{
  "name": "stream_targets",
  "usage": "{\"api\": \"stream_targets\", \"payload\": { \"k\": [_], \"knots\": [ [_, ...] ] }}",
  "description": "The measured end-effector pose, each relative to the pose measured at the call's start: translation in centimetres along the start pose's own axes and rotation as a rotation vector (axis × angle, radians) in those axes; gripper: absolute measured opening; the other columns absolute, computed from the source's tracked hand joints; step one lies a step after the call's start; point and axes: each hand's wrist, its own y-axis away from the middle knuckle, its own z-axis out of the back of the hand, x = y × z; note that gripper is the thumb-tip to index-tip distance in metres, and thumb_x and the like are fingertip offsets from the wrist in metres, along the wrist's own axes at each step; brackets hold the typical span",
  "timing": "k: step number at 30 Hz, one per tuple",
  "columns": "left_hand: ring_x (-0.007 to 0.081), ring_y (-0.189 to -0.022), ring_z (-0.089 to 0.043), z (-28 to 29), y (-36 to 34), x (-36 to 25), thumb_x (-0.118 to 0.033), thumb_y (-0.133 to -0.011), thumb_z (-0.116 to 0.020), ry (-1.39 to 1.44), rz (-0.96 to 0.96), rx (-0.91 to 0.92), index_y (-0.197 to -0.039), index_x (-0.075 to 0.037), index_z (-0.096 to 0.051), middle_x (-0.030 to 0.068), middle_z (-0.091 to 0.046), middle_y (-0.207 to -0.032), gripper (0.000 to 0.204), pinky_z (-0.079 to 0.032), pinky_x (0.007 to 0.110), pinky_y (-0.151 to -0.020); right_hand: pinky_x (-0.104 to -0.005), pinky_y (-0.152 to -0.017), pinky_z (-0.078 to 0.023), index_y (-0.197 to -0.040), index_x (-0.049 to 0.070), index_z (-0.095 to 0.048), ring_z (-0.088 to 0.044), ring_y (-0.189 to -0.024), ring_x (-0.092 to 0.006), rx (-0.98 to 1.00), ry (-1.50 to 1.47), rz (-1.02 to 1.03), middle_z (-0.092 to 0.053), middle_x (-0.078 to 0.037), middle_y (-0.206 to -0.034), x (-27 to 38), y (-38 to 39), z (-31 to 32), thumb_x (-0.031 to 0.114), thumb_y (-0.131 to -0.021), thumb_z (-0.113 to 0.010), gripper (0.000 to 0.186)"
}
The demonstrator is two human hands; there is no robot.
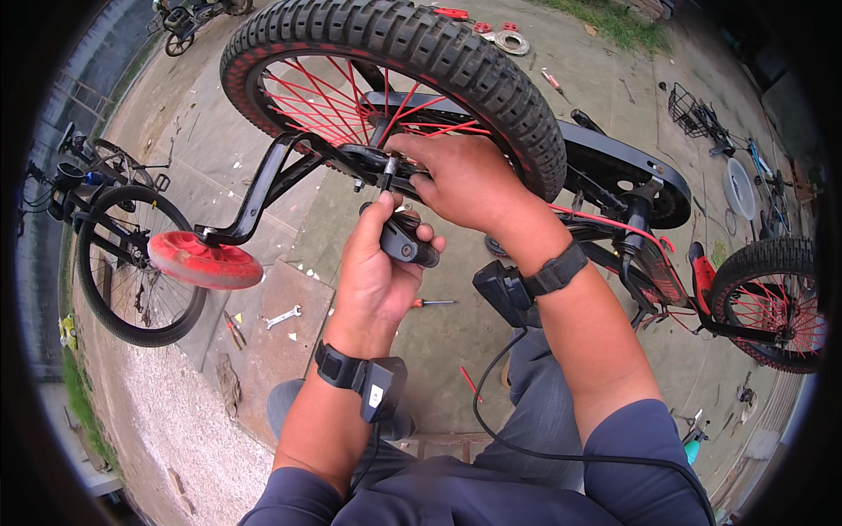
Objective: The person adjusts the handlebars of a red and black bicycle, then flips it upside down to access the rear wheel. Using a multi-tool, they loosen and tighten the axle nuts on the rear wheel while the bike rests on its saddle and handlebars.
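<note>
A small bicycle stands in front of me, its wheel (289,44) with a knobby black tyre and red spokes raised close to my hands. My left hand (381,272) is closed around a black folding multi-tool (406,245). The tool's slim shaft points up to the hub area, where its tip meets the dark metal bracket by the axle. My right hand (465,180) reaches in from the right beside that tip, fingers bent together at the hub; what they pinch is hidden. A red training wheel (206,260) hangs on a bent black arm (263,188) to the left.
A spanner (283,316), pliers (235,330) and a screwdriver (436,303) lie on the ground below. Another bicycle (132,263) stands at left. The small bicycle's other wheel (772,302) is at far right. A black cable (561,456) runs across my lap.
</note>
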Motion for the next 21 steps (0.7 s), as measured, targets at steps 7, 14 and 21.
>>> {"api": "stream_targets", "payload": {
  "k": [7, 14, 21],
  "knots": [
    [0.0187, -0.081, -0.065, -0.4, -0.4, -0.8, -0.032, -0.101, -0.063, 0.422, 0.188, 0.099, -0.108, 0.000, -0.061, 0.0077, -0.062, -0.086, 0.033, -0.065, 0.037, -0.080, -0.0506, -0.076, -0.056, -0.124, 0.014, -0.068, -0.073, -0.089, -0.0374, -0.021, 0.006, 0.016, -0.075, -0.016, -0.095, 0.0, -0.1, 0.0, 0.007, -0.082, -0.066, 0.043],
    [0.0185, -0.080, -0.064, -0.5, -0.8, -1.4, -0.035, -0.101, -0.062, 0.507, 0.239, 0.166, -0.111, 0.003, -0.059, 0.0058, -0.058, -0.084, 0.039, -0.065, 0.038, -0.080, -0.0506, -0.076, -0.056, -0.124, 0.014, -0.068, -0.073, -0.088, -0.0371, -0.007, 0.005, 0.003, -0.075, -0.016, -0.094, 0.1, -0.1, 0.0, 0.008, -0.083, -0.066, 0.042],
    [0.0168, -0.073, -0.063, 0.4, -0.9, -1.1, -0.036, -0.100, -0.066, 0.342, 0.196, 0.124, -0.110, -0.001, -0.061, 0.0042, -0.059, -0.085, 0.038, -0.062, 0.036, -0.071, -0.0509, -0.075, -0.056, -0.123, 0.013, -0.068, -0.073, -0.088, -0.0369, 0.007, 0.021, 0.004, -0.075, -0.015, -0.094, 0.3, -0.2, 0.2, 0.008, -0.083, -0.066, 0.040]
  ]
}}
